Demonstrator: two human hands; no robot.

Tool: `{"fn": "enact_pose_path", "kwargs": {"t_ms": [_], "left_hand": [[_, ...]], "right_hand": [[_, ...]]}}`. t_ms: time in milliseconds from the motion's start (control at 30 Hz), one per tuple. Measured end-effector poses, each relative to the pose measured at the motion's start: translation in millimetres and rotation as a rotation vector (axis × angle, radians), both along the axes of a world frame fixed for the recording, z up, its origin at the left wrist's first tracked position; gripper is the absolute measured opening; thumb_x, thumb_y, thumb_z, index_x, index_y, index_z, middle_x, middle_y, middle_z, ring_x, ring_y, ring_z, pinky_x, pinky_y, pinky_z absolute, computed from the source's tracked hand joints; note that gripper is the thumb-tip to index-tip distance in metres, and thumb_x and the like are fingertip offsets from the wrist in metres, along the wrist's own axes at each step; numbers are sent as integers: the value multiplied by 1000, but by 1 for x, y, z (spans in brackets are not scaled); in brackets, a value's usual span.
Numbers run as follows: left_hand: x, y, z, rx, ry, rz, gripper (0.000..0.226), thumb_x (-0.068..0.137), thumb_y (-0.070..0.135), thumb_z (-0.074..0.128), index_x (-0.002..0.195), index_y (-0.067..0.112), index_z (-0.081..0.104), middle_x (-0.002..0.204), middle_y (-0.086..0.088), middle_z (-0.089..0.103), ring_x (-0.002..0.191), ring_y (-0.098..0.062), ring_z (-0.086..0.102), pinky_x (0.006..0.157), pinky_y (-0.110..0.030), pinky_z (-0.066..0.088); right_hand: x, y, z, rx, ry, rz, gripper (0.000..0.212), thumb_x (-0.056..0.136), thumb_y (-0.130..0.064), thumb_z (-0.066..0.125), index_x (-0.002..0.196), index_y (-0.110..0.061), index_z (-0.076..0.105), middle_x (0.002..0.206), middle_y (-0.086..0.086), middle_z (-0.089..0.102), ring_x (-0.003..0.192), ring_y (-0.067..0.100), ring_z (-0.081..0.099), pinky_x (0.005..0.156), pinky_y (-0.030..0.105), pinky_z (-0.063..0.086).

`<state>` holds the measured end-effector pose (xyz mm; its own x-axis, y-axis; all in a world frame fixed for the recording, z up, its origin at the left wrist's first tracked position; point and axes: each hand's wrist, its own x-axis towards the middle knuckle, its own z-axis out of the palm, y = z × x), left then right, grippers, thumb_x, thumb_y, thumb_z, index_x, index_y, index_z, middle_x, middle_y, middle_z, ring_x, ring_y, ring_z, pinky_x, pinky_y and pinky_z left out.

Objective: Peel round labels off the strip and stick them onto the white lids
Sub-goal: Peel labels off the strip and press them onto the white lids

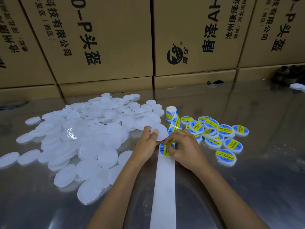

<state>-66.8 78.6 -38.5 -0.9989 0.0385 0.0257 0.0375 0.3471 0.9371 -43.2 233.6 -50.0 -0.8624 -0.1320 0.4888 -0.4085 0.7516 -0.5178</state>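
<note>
My left hand (pixel 146 144) holds a bare white lid (pixel 160 131) upright, thumb on its face. My right hand (pixel 184 146) pinches the edge of a round blue and yellow label (pixel 164 149) on the white backing strip (pixel 164 187), just below that lid. The strip runs from the label roll (pixel 171 115) down past my hands to the frame's bottom edge. A large heap of bare white lids (pixel 85 138) lies to the left. Several labelled lids (pixel 219 134) lie to the right.
The work surface is a shiny metal table (pixel 247 187). Stacked cardboard boxes (pixel 107 47) with printed text form a wall along its far edge. A dark object (pixel 288 74) and something white (pixel 297 87) sit at the far right.
</note>
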Motion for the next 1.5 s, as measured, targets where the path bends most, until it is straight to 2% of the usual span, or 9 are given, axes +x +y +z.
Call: {"fn": "enact_pose_path", "kwargs": {"t_ms": [100, 233, 333, 400, 533, 767, 967, 1233, 1500], "left_hand": [[-2, -1, 0, -4, -10, 15, 26, 108, 33, 38, 122, 13, 46, 128, -12, 59, 117, -27, 59, 86, -31, 46], [-5, -1, 0, 56, -57, 65, 19, 106, 28, 46, 112, 11, 53, 121, -14, 62, 110, -29, 60, 85, -33, 48], [-5, -3, 0, 173, -96, 77, 18, 102, 23, 54, 111, 8, 60, 122, -18, 64, 114, -34, 62, 103, -46, 50], [-2, -4, 1, 221, -106, 74, 19, 100, 22, 58, 112, 9, 64, 121, -18, 67, 113, -34, 65, 102, -48, 52], [5, -5, 6, 394, -100, 67, 20, 96, 19, 65, 113, 10, 71, 110, -14, 75, 104, -29, 72, 97, -44, 56], [12, -4, 19, 641, -190, -77, 22, 97, 8, 59, 114, 2, 71, 106, -14, 76, 101, -27, 74, 90, -35, 60], [16, 5, 26, 686, -288, -169, 32, 100, 9, 50, 121, -12, 60, 107, -24, 74, 98, -31, 74, 82, -35, 62], [17, 6, 26, 674, -305, -182, 28, 101, 12, 50, 119, -6, 64, 105, -22, 75, 99, -28, 74, 82, -33, 62], [16, 6, 23, 617, -286, -175, 23, 99, 11, 51, 104, -1, 70, 99, -18, 77, 93, -25, 76, 73, -29, 61]], "right_hand": [[4, -5, 3, -235, -27, 53, 16, 76, -3, 66, 80, -18, 66, 86, -9, 65, 87, 12, 53, 79, 30, 46], [4, -7, 8, -570, -128, 118, 19, 77, -1, 56, 83, -19, 52, 82, 5, 57, 77, 30, 52, 73, 46, 47], [5, -6, 10, -674, -156, 130, 25, 71, -10, 51, 86, -30, 47, 79, 10, 49, 71, 38, 46, 71, 57, 48], [5, -7, 10, -706, -166, 141, 26, 71, -15, 52, 87, -34, 48, 77, 1, 51, 65, 33, 44, 69, 59, 49], [6, -8, 12, -731, -176, 148, 25, 73, -21, 58, 92, -35, 50, 76, -7, 59, 60, 24, 49, 64, 51, 51], [7, -8, 14, -724, -143, 100, 35, 85, -1, 65, 89, -34, 53, 80, 14, 67, 66, 27, 55, 70, 56, 53], [7, -9, 13, -712, -81, 75, 35, 85, -4, 70, 91, -35, 53, 75, 10, 67, 64, 24, 56, 64, 52, 53], [2, -8, 8, -672, -55, 41, 30, 81, -12, 71, 92, -34, 54, 73, 7, 67, 67, 38, 59, 63, 52, 53], [4, -8, 7, -594, -50, -16, 27, 81, -14, 73, 91, -28, 53, 69, 3, 66, 64, 28, 59, 62, 46, 53]]}}
